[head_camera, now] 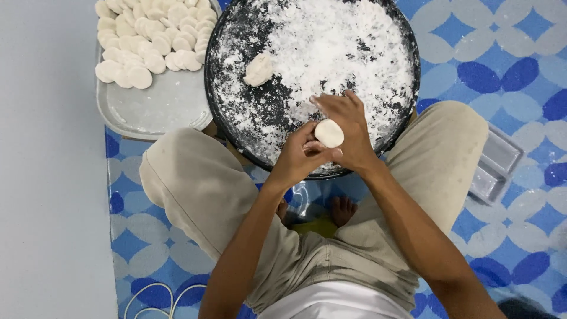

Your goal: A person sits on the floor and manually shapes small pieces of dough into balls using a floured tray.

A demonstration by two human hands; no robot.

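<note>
A blue mat (502, 53) with a pale petal pattern covers the floor, and the person sits on it cross-legged in beige trousers (201, 195). Before the knees lies a big round black pan (236, 35), its bottom thickly dusted with white flour (336, 41). To the left of the pan, touching its rim, is a grey rectangular tray (159, 106) with a heap of flat white dough discs (150, 32) piled at its far end. A rough lump of dough (258, 69) sits in the flour on the left part of the pan. Over the near edge of the pan both hands meet around a small, smooth, rounded dough piece (329, 133): the left hand (298, 156) cups it from below with curled fingers, and the right hand (348, 127) lies against it from the far side, fingers bent and close together, so the piece is pinched between the two hands.
</note>
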